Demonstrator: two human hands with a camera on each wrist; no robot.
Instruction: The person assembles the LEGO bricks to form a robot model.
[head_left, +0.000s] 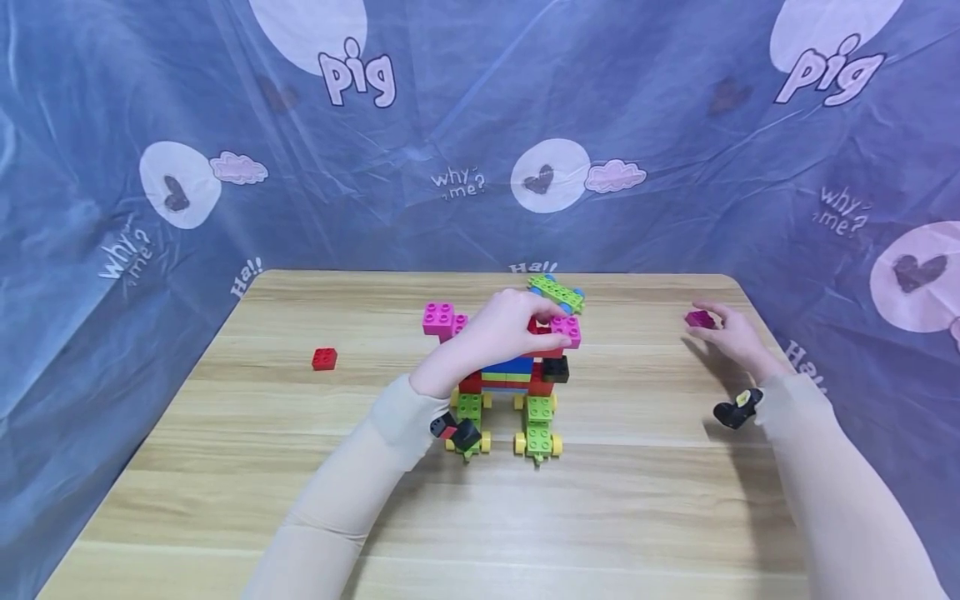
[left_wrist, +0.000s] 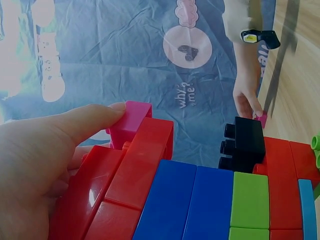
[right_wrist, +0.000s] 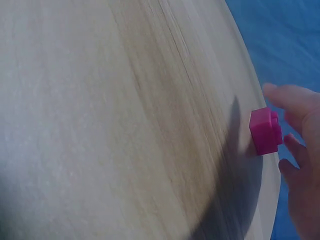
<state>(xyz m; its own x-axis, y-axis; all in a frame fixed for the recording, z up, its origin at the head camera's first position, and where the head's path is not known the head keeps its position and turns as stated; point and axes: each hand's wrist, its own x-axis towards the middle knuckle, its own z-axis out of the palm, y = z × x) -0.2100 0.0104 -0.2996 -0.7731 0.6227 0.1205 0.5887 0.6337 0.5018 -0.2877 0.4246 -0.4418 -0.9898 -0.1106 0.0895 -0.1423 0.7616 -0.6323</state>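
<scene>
A build of toy bricks (head_left: 507,366) in red, blue, green and black stands on green wheeled bases (head_left: 539,421) at mid-table. My left hand (head_left: 513,329) reaches over its top and pinches the pink brick (head_left: 566,332) at the build's right end; in the left wrist view the thumb (left_wrist: 95,120) lies along this brick, its other fingers partly hidden behind the red bricks (left_wrist: 137,160). Far to the right, my right hand (head_left: 732,337) hovers around a loose magenta brick (right_wrist: 265,131) on the table, fingers spread and a small gap showing between fingertips and studs.
A single red brick (head_left: 324,359) lies on the left of the wooden table (head_left: 225,467). Behind the build is a green wheeled base (head_left: 557,293) with blue wheels. A blue printed cloth (head_left: 465,100) hangs along the back and sides, close to the table's edge.
</scene>
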